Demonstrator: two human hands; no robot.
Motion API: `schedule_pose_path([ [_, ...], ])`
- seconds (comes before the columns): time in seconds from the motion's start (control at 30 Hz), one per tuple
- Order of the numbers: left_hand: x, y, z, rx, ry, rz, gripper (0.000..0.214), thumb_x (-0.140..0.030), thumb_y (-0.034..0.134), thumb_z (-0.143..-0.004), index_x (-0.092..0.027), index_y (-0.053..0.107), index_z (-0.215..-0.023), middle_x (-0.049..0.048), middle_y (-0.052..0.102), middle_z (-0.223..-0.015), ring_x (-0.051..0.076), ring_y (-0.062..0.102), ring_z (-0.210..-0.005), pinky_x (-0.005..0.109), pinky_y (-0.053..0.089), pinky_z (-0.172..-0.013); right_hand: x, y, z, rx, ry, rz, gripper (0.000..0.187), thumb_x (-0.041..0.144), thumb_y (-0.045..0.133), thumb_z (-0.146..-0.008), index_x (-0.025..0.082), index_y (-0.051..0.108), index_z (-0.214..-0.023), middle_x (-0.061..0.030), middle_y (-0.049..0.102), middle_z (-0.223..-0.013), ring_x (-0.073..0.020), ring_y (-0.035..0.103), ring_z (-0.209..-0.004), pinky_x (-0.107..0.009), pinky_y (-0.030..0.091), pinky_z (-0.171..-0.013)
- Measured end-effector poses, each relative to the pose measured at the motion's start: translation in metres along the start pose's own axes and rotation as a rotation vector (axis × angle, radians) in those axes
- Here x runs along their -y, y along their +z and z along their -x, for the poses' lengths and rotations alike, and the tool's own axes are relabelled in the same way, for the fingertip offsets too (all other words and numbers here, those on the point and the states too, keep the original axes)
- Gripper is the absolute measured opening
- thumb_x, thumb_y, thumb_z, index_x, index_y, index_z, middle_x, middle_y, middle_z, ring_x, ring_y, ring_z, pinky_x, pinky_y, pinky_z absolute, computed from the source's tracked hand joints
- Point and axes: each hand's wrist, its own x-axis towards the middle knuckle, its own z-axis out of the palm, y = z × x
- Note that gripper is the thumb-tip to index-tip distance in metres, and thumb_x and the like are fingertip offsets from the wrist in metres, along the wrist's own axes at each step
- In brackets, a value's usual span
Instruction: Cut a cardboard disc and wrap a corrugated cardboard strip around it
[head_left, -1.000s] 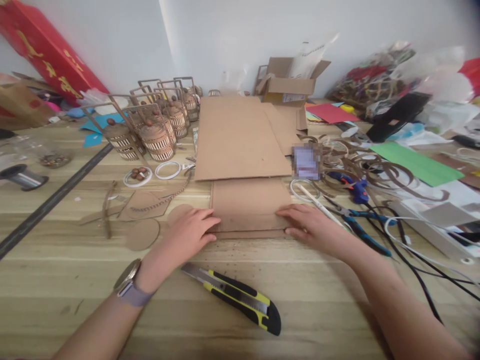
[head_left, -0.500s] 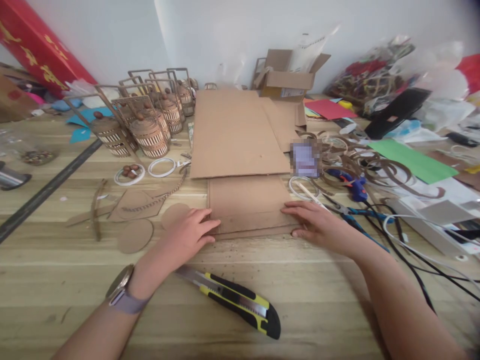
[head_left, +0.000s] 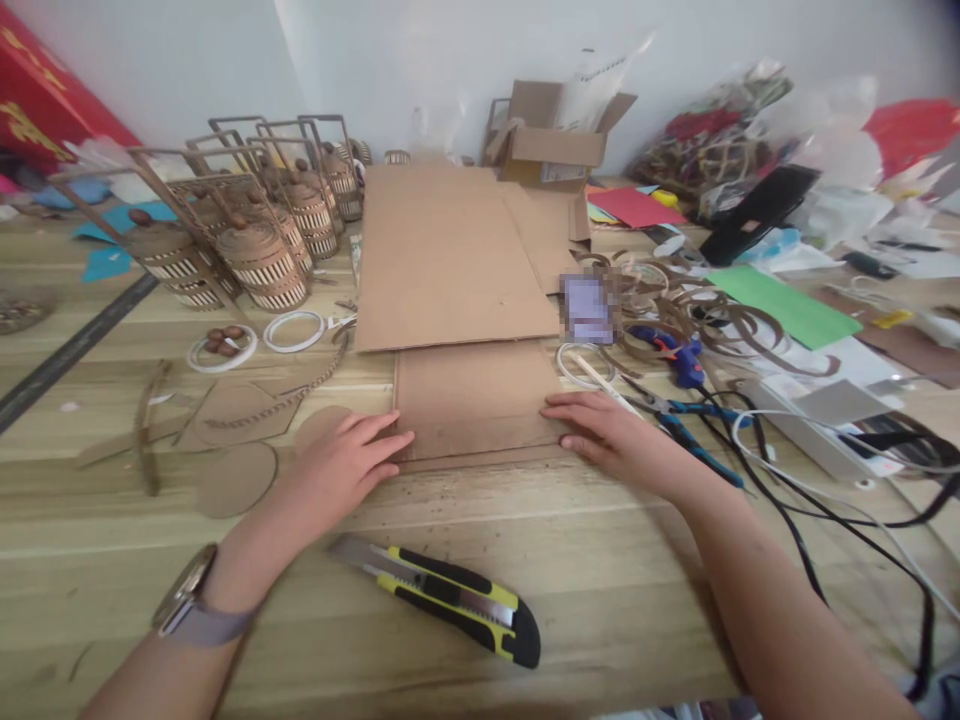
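A stack of flat cardboard pieces (head_left: 472, 400) lies on the wooden table, partly under a larger cardboard sheet (head_left: 450, 260). My left hand (head_left: 349, 455) rests at the stack's left edge, fingers spread and fingertips touching it. At the right edge my right hand (head_left: 619, 435) lies with fingers stretched out over the cardboard. Neither hand grips anything that shows. Nearer to me is a yellow and black utility knife (head_left: 450, 600) with its blade out. Cardboard discs (head_left: 238, 478) lie left of my left hand.
Several small woven baskets with handles (head_left: 262, 265) stand at back left. A white ring (head_left: 294, 332) lies before them. On the right are pliers (head_left: 682, 425), a blue glue gun (head_left: 679, 355), curled brown strips (head_left: 735, 330), cables and a power strip (head_left: 825, 430). An open carton (head_left: 559, 150) stands behind.
The whole view has shifted, so things appear farther left. The lower cardboard edges look more evenly lined up. Both hands remain at the stack's sides.
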Motion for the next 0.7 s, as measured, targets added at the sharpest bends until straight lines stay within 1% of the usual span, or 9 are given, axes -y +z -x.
schedule_pose_path([
  [0.13, 0.004, 0.001, 0.001, -0.015, 0.021, 0.011, 0.037, -0.023, 0.045, -0.102, -0.026, 0.063, -0.134, 0.0078, 0.062, -0.138, 0.024, 0.058, -0.117, 0.041, 0.051, -0.099, -0.004, 0.001, 0.003, -0.029, 0.044, 0.004, 0.040, 0.038, 0.053, -0.094, 0.018, 0.066, -0.127, -0.0157, 0.060, -0.136, -0.0311, 0.055, -0.128, -0.053, 0.043, -0.110],
  [0.27, 0.005, 0.002, 0.001, -0.036, 0.038, 0.038, 0.036, -0.021, 0.045, -0.101, -0.025, 0.066, -0.130, 0.0085, 0.063, -0.137, 0.024, 0.058, -0.117, 0.043, 0.051, -0.099, -0.007, -0.003, 0.006, -0.040, 0.079, -0.012, 0.038, 0.036, 0.053, -0.093, 0.018, 0.066, -0.124, -0.0149, 0.062, -0.130, -0.0298, 0.059, -0.120, -0.051, 0.047, -0.106],
  [0.4, 0.004, 0.003, 0.001, -0.058, 0.032, 0.037, 0.036, -0.021, 0.045, -0.101, -0.025, 0.067, -0.129, 0.0083, 0.064, -0.135, 0.024, 0.059, -0.116, 0.043, 0.052, -0.097, -0.010, -0.007, 0.009, -0.034, 0.076, -0.012, 0.038, 0.032, 0.051, -0.092, 0.017, 0.067, -0.123, -0.0149, 0.064, -0.124, -0.0293, 0.061, -0.116, -0.050, 0.049, -0.103],
  [0.53, 0.004, 0.004, 0.001, -0.078, 0.064, 0.031, 0.035, -0.019, 0.045, -0.100, -0.021, 0.068, -0.127, 0.0093, 0.066, -0.133, 0.025, 0.060, -0.113, 0.043, 0.053, -0.095, -0.010, -0.009, 0.009, -0.030, 0.071, -0.009, 0.038, 0.030, 0.050, -0.091, 0.019, 0.067, -0.123, -0.0140, 0.066, -0.123, -0.0294, 0.061, -0.116, -0.050, 0.049, -0.102],
  [0.7, 0.006, 0.003, 0.001, -0.069, 0.089, 0.052, 0.035, -0.018, 0.046, -0.100, -0.023, 0.068, -0.127, 0.0061, 0.066, -0.134, 0.024, 0.059, -0.113, 0.042, 0.053, -0.096, -0.011, -0.010, 0.010, -0.004, 0.088, 0.006, 0.040, 0.030, 0.050, -0.090, 0.018, 0.067, -0.124, -0.0141, 0.066, -0.124, -0.0290, 0.061, -0.116, -0.049, 0.049, -0.103],
])
